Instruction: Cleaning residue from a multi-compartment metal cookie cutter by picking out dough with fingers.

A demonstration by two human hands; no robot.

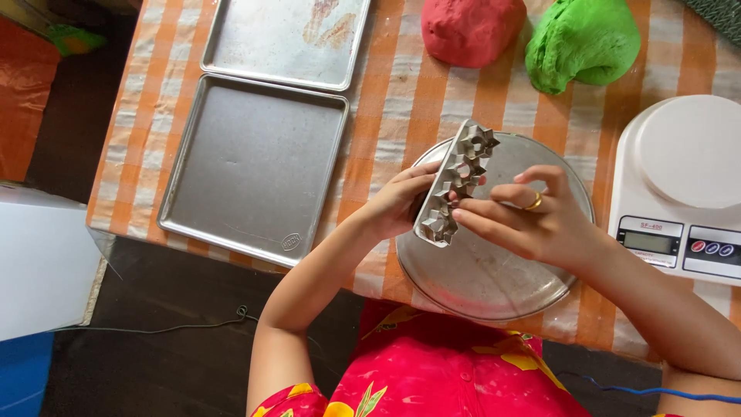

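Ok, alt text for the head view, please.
Both hands, left and right, hold a metal star mould over a round pan. On the checked cloth lie two trays, red dough, green dough and a scale.

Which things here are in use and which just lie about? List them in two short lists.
In use:
- metal star mould strip, held by the left hand and right hand
- round metal pan under the hands

Lying about:
- red dough
- green dough
- two square baking trays
- white kitchen scale
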